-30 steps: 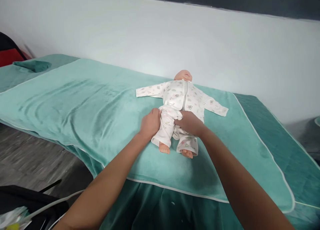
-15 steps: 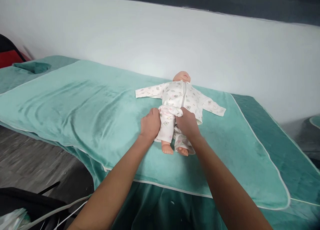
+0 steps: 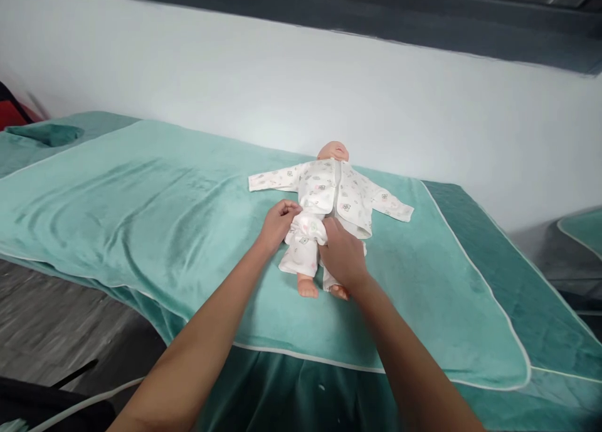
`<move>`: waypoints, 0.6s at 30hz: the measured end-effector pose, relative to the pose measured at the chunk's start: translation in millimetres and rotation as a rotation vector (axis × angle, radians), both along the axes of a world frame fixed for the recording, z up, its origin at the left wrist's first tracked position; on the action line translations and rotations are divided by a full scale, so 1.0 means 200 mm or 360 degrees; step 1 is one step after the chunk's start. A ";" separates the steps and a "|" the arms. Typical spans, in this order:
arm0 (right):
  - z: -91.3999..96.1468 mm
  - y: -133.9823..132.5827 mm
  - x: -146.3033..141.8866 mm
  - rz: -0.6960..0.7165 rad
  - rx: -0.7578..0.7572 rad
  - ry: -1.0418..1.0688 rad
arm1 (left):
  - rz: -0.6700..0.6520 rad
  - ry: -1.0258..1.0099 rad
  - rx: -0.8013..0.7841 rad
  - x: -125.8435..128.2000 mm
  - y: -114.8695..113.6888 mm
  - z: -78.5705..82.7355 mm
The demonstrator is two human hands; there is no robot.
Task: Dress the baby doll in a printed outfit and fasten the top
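Observation:
A baby doll (image 3: 333,150) lies on its back, its head toward the wall. It wears a white printed jacket (image 3: 316,184) with sleeves spread wide. Its printed baby pants (image 3: 301,256) are bunched at the top, and both feet stick out below. My left hand (image 3: 278,226) is at the doll's hip by the jacket hem, fingers curled together; what they pinch, if anything, is hidden. On the other side, my right hand (image 3: 343,253) is closed on the bunched waist of the pants and covers part of one leg.
A light green blanket (image 3: 197,244) with pale piping lies over a darker green cover (image 3: 508,263) on the bed. Folded green cloth (image 3: 44,134) rests at the far left. A white wall (image 3: 211,74) runs behind. A pale cable (image 3: 89,402) hangs at lower left.
The bunched waist of the pants sits lower on the doll. My left hand has shifted up toward the jacket hem with its fingers loosened. The view has tilted up slightly.

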State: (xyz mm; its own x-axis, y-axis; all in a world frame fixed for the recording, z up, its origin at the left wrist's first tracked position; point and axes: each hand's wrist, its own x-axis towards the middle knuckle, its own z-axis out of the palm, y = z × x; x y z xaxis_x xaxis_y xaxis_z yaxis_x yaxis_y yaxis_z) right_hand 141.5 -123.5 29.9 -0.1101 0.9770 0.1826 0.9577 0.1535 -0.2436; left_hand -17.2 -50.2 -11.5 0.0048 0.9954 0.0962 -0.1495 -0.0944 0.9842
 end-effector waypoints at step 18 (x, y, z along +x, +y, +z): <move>0.10 -0.04 0.22 0.0329 -0.0282 0.1628 | -0.0406 0.2140 0.1219 0.09 0.11 0.33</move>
State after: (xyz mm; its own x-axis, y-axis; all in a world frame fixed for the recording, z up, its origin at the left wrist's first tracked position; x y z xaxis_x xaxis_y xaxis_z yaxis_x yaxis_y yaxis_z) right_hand 186.3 -131.0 50.1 -0.1517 0.9786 0.1392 0.2434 0.1735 -0.9543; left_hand 1.1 -27.7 55.0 0.6537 0.6731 0.3458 0.6751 -0.7252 0.1354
